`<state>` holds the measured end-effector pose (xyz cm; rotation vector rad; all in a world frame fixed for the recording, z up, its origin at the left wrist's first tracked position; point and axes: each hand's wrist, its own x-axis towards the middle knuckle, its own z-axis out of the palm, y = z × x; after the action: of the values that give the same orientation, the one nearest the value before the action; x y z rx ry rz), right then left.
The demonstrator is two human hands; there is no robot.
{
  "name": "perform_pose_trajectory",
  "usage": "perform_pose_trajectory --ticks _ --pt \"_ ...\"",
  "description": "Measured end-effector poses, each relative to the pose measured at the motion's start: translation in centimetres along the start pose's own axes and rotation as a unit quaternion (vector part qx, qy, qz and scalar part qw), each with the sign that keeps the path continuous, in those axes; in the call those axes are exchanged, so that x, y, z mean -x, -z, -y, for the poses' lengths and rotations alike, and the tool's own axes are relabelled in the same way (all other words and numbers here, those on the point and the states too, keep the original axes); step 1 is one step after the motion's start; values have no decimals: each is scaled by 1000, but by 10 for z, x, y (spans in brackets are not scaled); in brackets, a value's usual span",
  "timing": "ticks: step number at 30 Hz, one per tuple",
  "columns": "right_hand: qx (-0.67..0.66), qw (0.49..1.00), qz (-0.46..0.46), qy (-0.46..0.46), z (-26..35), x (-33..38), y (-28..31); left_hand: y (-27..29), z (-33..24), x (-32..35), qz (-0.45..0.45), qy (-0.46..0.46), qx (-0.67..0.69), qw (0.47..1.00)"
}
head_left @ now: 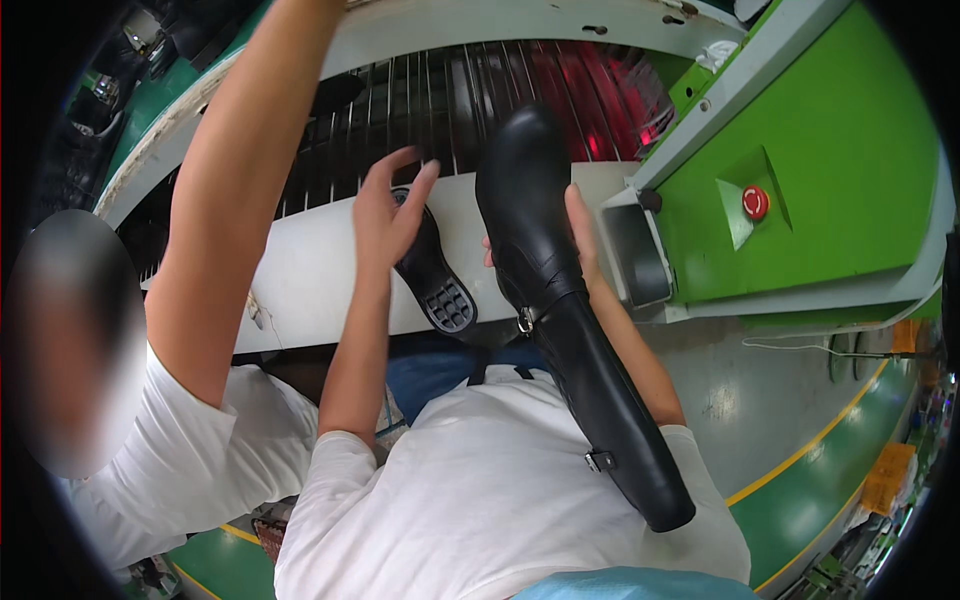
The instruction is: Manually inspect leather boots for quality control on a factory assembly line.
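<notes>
A tall black boot [600, 380] with buckled straps rests in my right hand [583, 235]. Its toe points away from me, and its shaft slants back along my right forearm and over my shirt. Fingers show on both sides of the boot's foot part. My left hand [388, 218] is open, thumb and forefinger spread apart. Just beside it, a black shoe sole [447, 298] with a gridded heel lies on the white ledge [310, 265]. I cannot tell whether the left hand touches the sole.
A co-worker's bare arm [225, 200] reaches forward close on my left. Beyond the ledge run metal rollers or bars [440, 100] with a red glow at the right. A green machine housing [810, 190] with a red stop button [754, 203] stands at right.
</notes>
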<state>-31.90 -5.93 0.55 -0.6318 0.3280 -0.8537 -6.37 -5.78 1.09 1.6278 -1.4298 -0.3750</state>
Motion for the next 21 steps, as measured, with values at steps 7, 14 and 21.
perform_pose_trajectory --ticks 7,14,21 --pt "-18 999 28 -4 -34 18 43 -7 102 38 -65 -76 -215 971" --pt "22 999 11 22 -50 41 43 7 26 14 -119 62 310 941" --pt "-47 998 34 13 -55 44 49 31 -44 9 22 13 424 905"
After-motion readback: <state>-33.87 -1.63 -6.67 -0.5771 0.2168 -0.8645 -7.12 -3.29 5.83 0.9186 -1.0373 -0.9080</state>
